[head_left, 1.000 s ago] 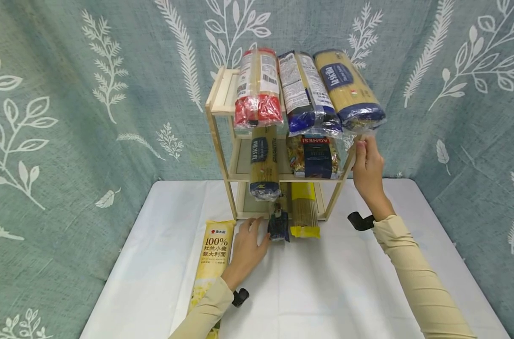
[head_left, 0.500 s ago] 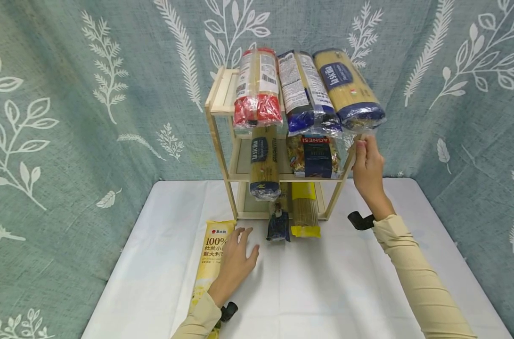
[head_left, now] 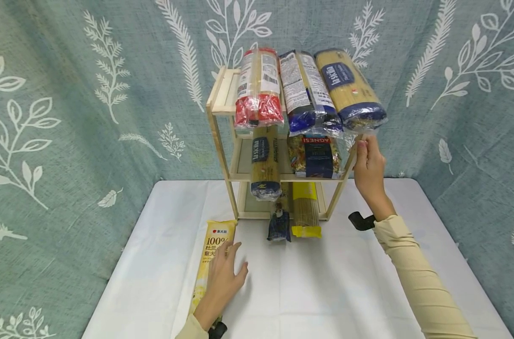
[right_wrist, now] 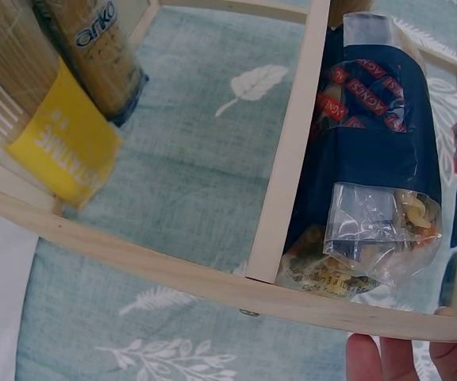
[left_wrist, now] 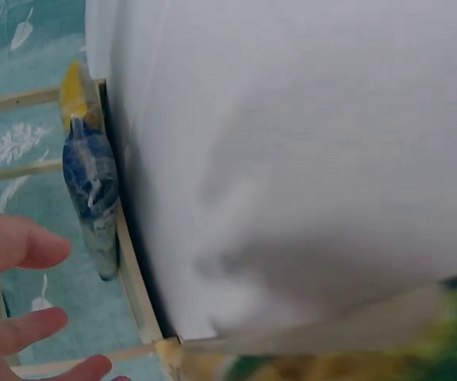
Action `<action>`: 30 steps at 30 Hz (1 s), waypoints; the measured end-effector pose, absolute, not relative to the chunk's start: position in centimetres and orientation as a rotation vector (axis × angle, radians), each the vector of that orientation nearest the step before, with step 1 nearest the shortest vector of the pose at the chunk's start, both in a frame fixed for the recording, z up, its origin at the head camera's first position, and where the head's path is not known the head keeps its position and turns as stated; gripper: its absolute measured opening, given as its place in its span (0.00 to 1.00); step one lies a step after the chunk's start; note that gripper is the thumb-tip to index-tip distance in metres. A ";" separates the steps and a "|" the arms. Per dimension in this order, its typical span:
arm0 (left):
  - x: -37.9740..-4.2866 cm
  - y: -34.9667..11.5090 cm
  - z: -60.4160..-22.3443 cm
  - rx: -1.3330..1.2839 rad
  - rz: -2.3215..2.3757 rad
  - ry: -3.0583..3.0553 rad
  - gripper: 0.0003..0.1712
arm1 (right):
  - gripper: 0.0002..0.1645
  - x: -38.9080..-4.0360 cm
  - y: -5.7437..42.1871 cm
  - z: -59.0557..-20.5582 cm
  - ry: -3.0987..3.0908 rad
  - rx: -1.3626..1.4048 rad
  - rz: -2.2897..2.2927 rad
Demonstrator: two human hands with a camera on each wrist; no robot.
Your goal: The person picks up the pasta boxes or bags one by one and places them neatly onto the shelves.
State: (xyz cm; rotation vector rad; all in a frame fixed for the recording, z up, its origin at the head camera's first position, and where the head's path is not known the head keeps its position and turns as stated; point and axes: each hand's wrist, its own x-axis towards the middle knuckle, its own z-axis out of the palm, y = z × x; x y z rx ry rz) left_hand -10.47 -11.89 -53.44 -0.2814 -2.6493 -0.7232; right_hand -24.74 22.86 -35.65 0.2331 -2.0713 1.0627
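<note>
My left hand [head_left: 224, 278], fingers spread, is over a long yellow packet of spaghetti [head_left: 214, 237] on the table, partly covering it in the head view. The left wrist view shows its fingertips apart with nothing between them, and the packet [left_wrist: 347, 353] along the bottom edge. My right hand [head_left: 369, 172] grips the right front post of a wooden three-tier rack [head_left: 217, 141], just below the top shelf. In the right wrist view its fingers [right_wrist: 363, 361] curl at the frame's edge. On the bottom shelf lie a blue-ended pasta packet [head_left: 279, 226] and a yellow-ended one [head_left: 306, 212].
On the top shelf lie a red-ended pasta packet [head_left: 258, 89], a blue-and-white one [head_left: 309, 92] and a La Sicilia one [head_left: 351, 87], all jutting forward. The middle shelf bears another La Sicilia packet [head_left: 265, 162] and an Agnesi bag [head_left: 318, 157]. A patterned curtain [head_left: 150, 94] surrounds the table.
My left hand has drawn back from beside the blue-ended packet on the bottom shelf, moving toward me and left until it overlaps the yellow spaghetti packet. My right hand keeps its grip.
</note>
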 end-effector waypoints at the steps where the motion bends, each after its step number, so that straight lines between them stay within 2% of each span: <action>1: -10.2 -12.1 -53.6 -0.271 -0.715 -2.655 0.30 | 0.15 -24.8 22.9 -35.7 -2.072 0.234 1.061; 24: -5.2 -15.5 -55.8 0.148 -0.632 -2.992 0.42 | 0.15 -24.9 22.7 -35.9 -2.066 0.240 1.079; 30: -4.9 -15.8 -56.7 0.189 -0.494 -3.002 0.42 | 0.14 -25.0 22.8 -35.9 -2.048 0.236 1.086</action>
